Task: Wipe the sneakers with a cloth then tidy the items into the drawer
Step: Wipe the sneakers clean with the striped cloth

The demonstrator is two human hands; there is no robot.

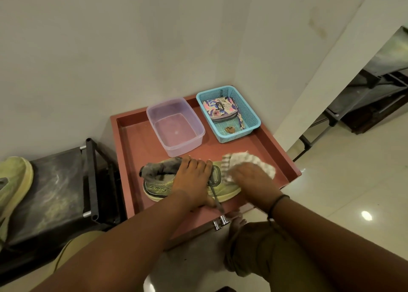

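A yellow-green sneaker with a grey collar lies on its sole in the open reddish drawer, toe to the right. My left hand grips it over the laces at mid-shoe. My right hand presses a white cloth against the toe; its fingers look blurred. A second yellow-green sneaker rests on the dark rack at the far left.
A clear plastic tub and a blue mesh basket holding a patterned pouch stand at the drawer's back. A metal handle sticks out of the drawer front. A black fabric rack stands left; my knee is below.
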